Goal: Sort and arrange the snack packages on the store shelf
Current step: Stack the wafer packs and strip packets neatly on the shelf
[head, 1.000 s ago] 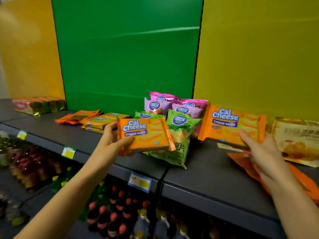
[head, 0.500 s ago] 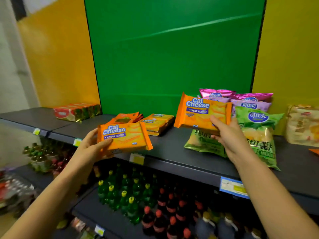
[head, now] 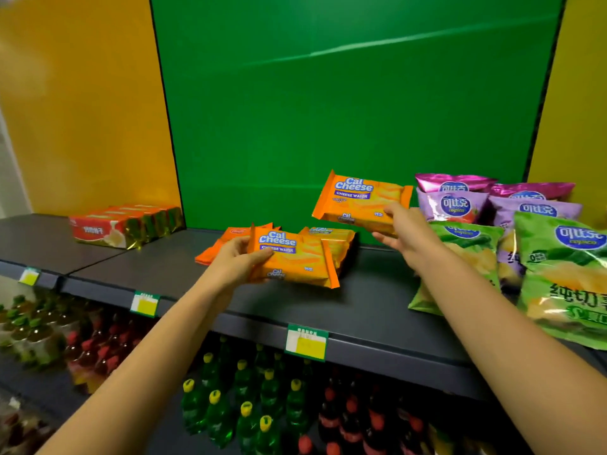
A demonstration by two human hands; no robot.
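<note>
A green back panel point(head: 345, 103) flanked by yellow panels point(head: 82, 103) rises behind a dark grey store shelf point(head: 371, 300), where a person reaches in with both bare arms. On the right of the shelf stand green chip bags point(head: 565, 274), with purple chip bags point(head: 455, 205) behind them. At far left lies a row of red and gold packages point(head: 121, 224). Below the shelf edge, green bottles point(head: 243, 402) and red-capped bottles point(head: 351, 418) fill the lower tier. The right hand point(head: 407, 229) pinches a Cal Cheese wafer pack point(head: 361, 200) by its lower right corner, holding it in the air in front of the green panel. The left hand point(head: 236, 261) grips a second Cal Cheese pack point(head: 295, 257) by its left end, low over the shelf and just in front of a small stack of wafer packs point(head: 331, 238) and flat orange packets point(head: 226, 239). Yellow price tags point(head: 307, 344) hang along the shelf edge.
</note>
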